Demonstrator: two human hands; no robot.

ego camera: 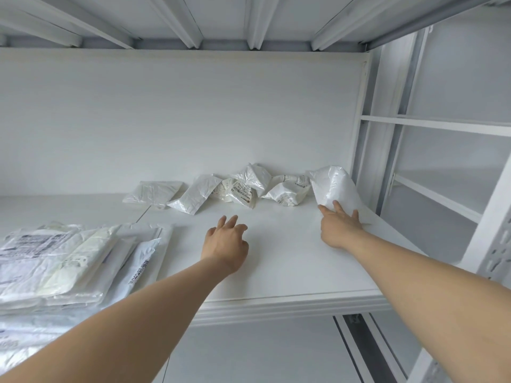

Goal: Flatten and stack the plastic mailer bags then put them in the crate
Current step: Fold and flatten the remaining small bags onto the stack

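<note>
Right hand (341, 226) lays straight fingers (336, 208) on the puffed mailer bag (333, 186); left hand (225, 244), empty and loosely spread, should pin one edge while air is smoothed out.

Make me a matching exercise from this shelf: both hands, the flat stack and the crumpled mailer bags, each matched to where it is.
Things:
1. left hand
2. right hand
3. flattened stack
4. crumpled bags

Places:
A. at the back of the shelf, by the wall
B. touching the puffy bag at the right end
C. front left of the shelf
D. over bare shelf, holding nothing

Pairs: 1-D, 2-B, 3-C, 4-A
</note>
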